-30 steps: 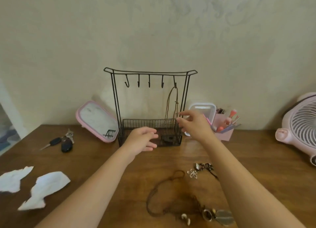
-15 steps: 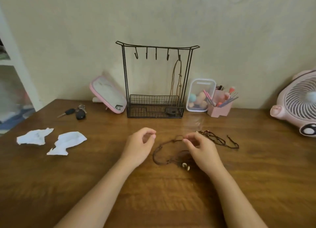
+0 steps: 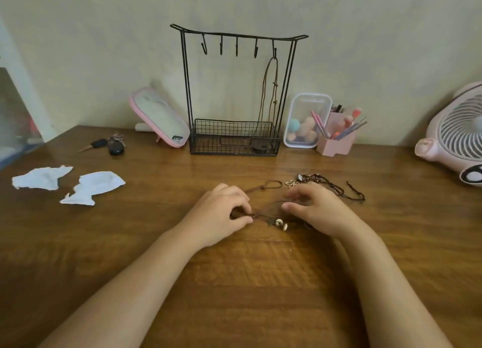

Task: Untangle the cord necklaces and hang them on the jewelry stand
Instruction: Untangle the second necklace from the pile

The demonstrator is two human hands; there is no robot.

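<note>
Cord necklace (image 3: 279,222) with pale beads is lying mid-counter (image 3: 234,282), between the two grips. The left grip (image 3: 221,217) is pinching its brown cord between thumb and fingertips. The right grip (image 3: 318,212) is hovering over the other end, fingers loosely spread and holding nothing. A second necklace (image 3: 330,188), dark with a flower charm, is lying just behind the right grip. A third necklace (image 3: 266,86) is hanging from the rightmost hook of the stand (image 3: 186,86), which is standing at the counter's back edge.
</note>
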